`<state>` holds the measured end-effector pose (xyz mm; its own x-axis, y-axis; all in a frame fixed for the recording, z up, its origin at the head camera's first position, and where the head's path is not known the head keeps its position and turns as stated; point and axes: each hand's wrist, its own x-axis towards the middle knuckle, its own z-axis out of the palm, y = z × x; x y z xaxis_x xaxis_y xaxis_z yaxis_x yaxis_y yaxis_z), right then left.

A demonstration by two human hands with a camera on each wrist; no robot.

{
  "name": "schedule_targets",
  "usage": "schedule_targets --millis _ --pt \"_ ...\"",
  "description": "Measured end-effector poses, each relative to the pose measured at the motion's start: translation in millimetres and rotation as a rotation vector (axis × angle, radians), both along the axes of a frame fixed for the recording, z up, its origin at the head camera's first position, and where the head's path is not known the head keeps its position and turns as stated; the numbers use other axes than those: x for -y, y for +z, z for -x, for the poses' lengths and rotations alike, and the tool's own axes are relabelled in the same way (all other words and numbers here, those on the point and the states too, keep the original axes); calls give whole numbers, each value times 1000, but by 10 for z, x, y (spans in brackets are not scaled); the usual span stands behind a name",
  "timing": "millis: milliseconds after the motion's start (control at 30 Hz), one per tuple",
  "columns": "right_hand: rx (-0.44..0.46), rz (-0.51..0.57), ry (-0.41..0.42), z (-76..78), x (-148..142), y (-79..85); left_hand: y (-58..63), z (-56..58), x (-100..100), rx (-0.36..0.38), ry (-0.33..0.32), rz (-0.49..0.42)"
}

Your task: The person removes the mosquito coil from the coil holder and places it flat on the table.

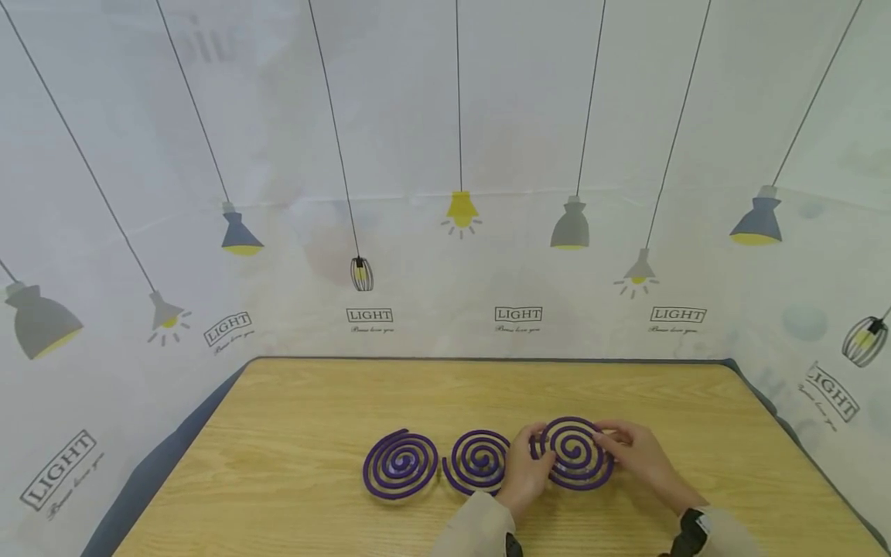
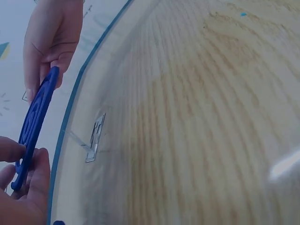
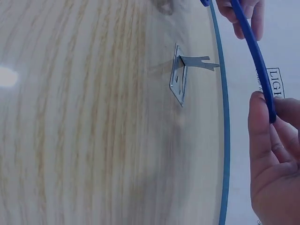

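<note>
Purple spiral coil [image 1: 574, 449] at lower right of centre, head view; looks bluer and edge-on in both wrist views, clear of the wood. Left hand [image 1: 527, 468] pinches its left side, thumb over the outer turns. Right hand [image 1: 636, 456] pinches the right rim between thumb and fingers.

On the wood, small metal plate [image 3: 179, 77] with a raised tongue, upper middle of the right wrist view.

Further left, head view: middle coil [image 1: 482, 462], partly behind the left hand; contact cannot be told. Left coil [image 1: 402, 463] just beside it. Wooden table [image 1: 278, 433] under all; printed wall covering [image 1: 404, 155] behind.

Hazards, my judgement: coil looks thin and perhaps brittle; uneven pulling or twisting between the two pinches could snap a turn or part the spiral. Too light a pinch, and it could drop. Striking the tongue might chip it. A leftward sweep of the left hand could knock the middle coil.
</note>
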<state>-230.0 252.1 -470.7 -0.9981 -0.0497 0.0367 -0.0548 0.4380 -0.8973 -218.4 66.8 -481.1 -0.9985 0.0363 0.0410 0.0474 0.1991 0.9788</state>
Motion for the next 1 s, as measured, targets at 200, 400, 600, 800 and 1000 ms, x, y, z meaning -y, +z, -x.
schedule_targets --millis 200,400,600,800,1000 --pt "-10 38 75 -16 -18 92 81 50 95 -38 -59 1" --pt "-4 29 93 -29 14 160 182 146 246 17 -125 -60" --pt "-18 18 92 3 70 213 242 195 333 47 -117 -94" --pt "-53 12 96 54 64 258 233 206 345 65 -116 -204" --pt "-43 -14 78 91 35 265 178 201 357 63 -106 -280"
